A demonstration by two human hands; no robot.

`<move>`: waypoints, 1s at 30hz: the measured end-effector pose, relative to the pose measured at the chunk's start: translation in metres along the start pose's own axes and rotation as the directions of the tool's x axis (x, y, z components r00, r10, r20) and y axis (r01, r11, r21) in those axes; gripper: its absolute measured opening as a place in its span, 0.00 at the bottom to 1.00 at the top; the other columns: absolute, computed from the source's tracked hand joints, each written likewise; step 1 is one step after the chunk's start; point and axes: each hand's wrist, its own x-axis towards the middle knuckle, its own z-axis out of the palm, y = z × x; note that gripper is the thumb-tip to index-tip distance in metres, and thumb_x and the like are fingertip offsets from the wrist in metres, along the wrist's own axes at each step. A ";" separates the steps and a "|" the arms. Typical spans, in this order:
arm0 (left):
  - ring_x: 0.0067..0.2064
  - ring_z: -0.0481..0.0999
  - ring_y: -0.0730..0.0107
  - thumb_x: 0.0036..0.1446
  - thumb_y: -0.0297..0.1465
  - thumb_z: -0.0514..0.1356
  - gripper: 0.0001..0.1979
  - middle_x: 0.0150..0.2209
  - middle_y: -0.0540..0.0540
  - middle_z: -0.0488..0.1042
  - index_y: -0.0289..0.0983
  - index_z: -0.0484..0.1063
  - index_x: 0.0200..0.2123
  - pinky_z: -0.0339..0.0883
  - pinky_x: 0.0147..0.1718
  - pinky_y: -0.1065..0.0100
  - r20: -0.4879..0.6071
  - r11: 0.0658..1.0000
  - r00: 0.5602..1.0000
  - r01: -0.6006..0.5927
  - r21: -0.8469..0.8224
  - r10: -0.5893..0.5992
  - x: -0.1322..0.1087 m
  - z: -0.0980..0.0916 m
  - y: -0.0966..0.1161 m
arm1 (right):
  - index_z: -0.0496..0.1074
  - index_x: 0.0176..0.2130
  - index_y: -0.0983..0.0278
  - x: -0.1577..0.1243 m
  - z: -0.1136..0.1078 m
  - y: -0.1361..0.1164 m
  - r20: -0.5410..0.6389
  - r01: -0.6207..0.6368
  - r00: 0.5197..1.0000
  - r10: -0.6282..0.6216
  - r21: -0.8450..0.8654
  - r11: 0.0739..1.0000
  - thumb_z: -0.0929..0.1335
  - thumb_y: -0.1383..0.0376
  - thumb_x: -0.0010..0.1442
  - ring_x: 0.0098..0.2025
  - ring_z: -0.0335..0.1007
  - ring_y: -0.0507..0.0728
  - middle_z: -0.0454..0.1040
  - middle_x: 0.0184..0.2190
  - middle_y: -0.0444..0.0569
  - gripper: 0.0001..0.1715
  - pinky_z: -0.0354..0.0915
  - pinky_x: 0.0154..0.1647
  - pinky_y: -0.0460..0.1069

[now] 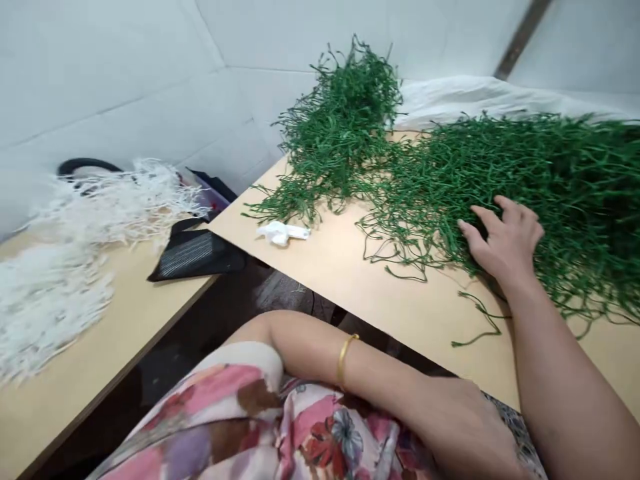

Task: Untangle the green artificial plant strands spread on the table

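Note:
My right hand (pixel 505 241) reaches over a large heap of green knotted cords (pixel 500 167), its fingers spread at the near edge of the heap. Whether it touches any cord I cannot make out. A few loose cords (pixel 480 320) lie on the table beside my right wrist. My left hand (pixel 465 420) rests low in front of my body, near a dark patterned fabric (pixel 515 427). Its fingers are blurred and mostly hidden. A second, taller mound of green cords (pixel 345 120) stands toward the wall.
A small white object (pixel 283 233) lies on the wooden table (pixel 320 267). To the left, another table (pixel 140 300) bears piles of white cords (pixel 55 293) and a black mesh item (pixel 197 257). A gap separates the tables. White sheeting (pixel 465 93) lies along the wall.

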 end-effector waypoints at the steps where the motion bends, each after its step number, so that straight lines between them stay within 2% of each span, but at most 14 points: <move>1: 0.25 0.70 0.73 0.48 0.32 0.56 0.05 0.28 0.50 0.74 0.43 0.69 0.22 0.55 0.16 0.72 0.017 0.999 0.999 0.040 0.023 -0.040 0.011 0.009 -0.005 | 0.69 0.47 0.59 0.000 0.001 0.001 -0.007 0.007 1.000 -0.006 0.015 1.000 0.59 0.49 0.56 0.55 0.50 0.70 0.60 0.54 0.55 0.26 0.49 0.49 0.65; 3: 0.25 0.69 0.72 0.45 0.28 0.57 0.07 0.25 0.49 0.72 0.44 0.69 0.19 0.54 0.16 0.73 0.016 0.996 0.998 0.060 0.070 -0.061 0.028 0.025 -0.012 | 0.69 0.47 0.59 0.000 0.003 0.001 -0.012 0.013 1.000 -0.012 0.036 0.999 0.59 0.49 0.55 0.55 0.49 0.71 0.59 0.54 0.55 0.26 0.49 0.48 0.66; 5: 0.28 0.70 0.72 0.42 0.26 0.58 0.07 0.26 0.48 0.72 0.44 0.69 0.17 0.53 0.16 0.74 -0.008 0.991 0.999 0.039 0.124 -0.038 0.040 0.036 -0.014 | 0.69 0.47 0.59 0.000 0.004 0.001 -0.006 0.003 1.000 -0.003 0.031 1.000 0.60 0.49 0.55 0.55 0.49 0.71 0.59 0.55 0.55 0.26 0.49 0.49 0.66; 8: 0.33 0.71 0.70 0.44 0.26 0.58 0.07 0.32 0.46 0.73 0.44 0.71 0.20 0.53 0.18 0.73 -0.102 0.950 0.993 -0.019 0.311 0.053 0.042 0.038 -0.008 | 0.70 0.47 0.60 0.000 0.003 0.000 -0.007 -0.018 1.000 0.018 -0.006 1.000 0.60 0.49 0.55 0.55 0.49 0.69 0.59 0.55 0.55 0.26 0.49 0.50 0.65; 10: 0.35 0.71 0.68 0.46 0.28 0.57 0.06 0.35 0.46 0.73 0.45 0.72 0.23 0.56 0.19 0.71 -0.125 0.909 0.981 -0.084 0.408 0.147 0.034 0.030 -0.001 | 0.69 0.47 0.59 0.000 0.002 -0.002 0.000 -0.019 1.000 0.019 -0.015 1.000 0.59 0.49 0.56 0.55 0.49 0.68 0.59 0.55 0.54 0.26 0.49 0.51 0.64; 13: 0.34 0.71 0.70 0.51 0.31 0.54 0.08 0.35 0.45 0.73 0.44 0.73 0.27 0.61 0.25 0.69 -0.145 0.830 0.949 -0.162 0.534 0.279 0.012 0.008 0.006 | 0.69 0.48 0.59 0.001 0.000 -0.005 0.022 -0.039 0.999 0.039 -0.021 0.999 0.59 0.50 0.57 0.56 0.49 0.66 0.58 0.56 0.53 0.25 0.48 0.52 0.63; 15: 0.34 0.70 0.71 0.54 0.31 0.52 0.10 0.34 0.44 0.72 0.41 0.73 0.29 0.63 0.31 0.69 -0.166 0.779 0.934 -0.157 0.607 0.317 -0.005 -0.011 0.007 | 0.69 0.48 0.59 0.002 -0.001 -0.007 0.023 -0.052 0.998 0.052 -0.011 0.999 0.59 0.50 0.57 0.56 0.49 0.66 0.59 0.56 0.53 0.25 0.48 0.52 0.62; 19: 0.48 0.66 0.61 0.57 0.31 0.48 0.13 0.44 0.39 0.69 0.36 0.72 0.36 0.61 0.40 0.64 -0.293 0.712 0.927 0.040 0.701 0.236 -0.035 -0.040 -0.004 | 0.71 0.46 0.58 0.002 -0.002 -0.007 0.001 -0.080 0.997 0.080 0.039 0.996 0.57 0.52 0.59 0.55 0.50 0.65 0.61 0.55 0.52 0.23 0.48 0.52 0.62; 22: 0.55 0.60 0.53 0.57 0.29 0.48 0.13 0.48 0.37 0.67 0.34 0.70 0.40 0.58 0.45 0.58 -0.306 0.609 0.940 0.157 0.778 0.148 -0.049 -0.052 -0.026 | 0.72 0.44 0.58 0.003 -0.003 -0.006 -0.028 -0.103 0.994 0.106 0.110 0.989 0.54 0.54 0.61 0.54 0.52 0.63 0.63 0.54 0.51 0.24 0.50 0.52 0.61; 24: 0.55 0.60 0.52 0.58 0.28 0.47 0.15 0.48 0.37 0.68 0.34 0.68 0.45 0.56 0.47 0.56 -0.316 0.555 0.942 0.205 0.806 0.111 -0.055 -0.059 -0.043 | 0.72 0.43 0.58 0.004 -0.004 -0.006 -0.045 -0.104 0.993 0.112 0.149 0.983 0.54 0.54 0.61 0.53 0.54 0.63 0.65 0.52 0.52 0.24 0.51 0.51 0.60; 26: 0.53 0.62 0.53 0.59 0.27 0.44 0.16 0.47 0.38 0.69 0.33 0.68 0.45 0.56 0.47 0.56 -0.364 0.522 0.929 0.276 0.807 0.071 -0.059 -0.069 -0.059 | 0.73 0.42 0.58 0.003 -0.005 -0.006 -0.065 -0.090 0.993 0.102 0.162 0.983 0.55 0.54 0.61 0.52 0.55 0.63 0.65 0.51 0.52 0.23 0.51 0.50 0.61; 30: 0.47 0.65 0.57 0.59 0.27 0.44 0.15 0.42 0.37 0.70 0.31 0.70 0.40 0.59 0.42 0.58 -0.461 0.540 0.885 0.418 0.730 -0.062 -0.066 -0.090 -0.075 | 0.73 0.42 0.58 0.003 -0.004 -0.008 -0.078 -0.068 0.994 0.080 0.148 0.987 0.56 0.54 0.60 0.52 0.55 0.64 0.65 0.51 0.53 0.22 0.51 0.49 0.61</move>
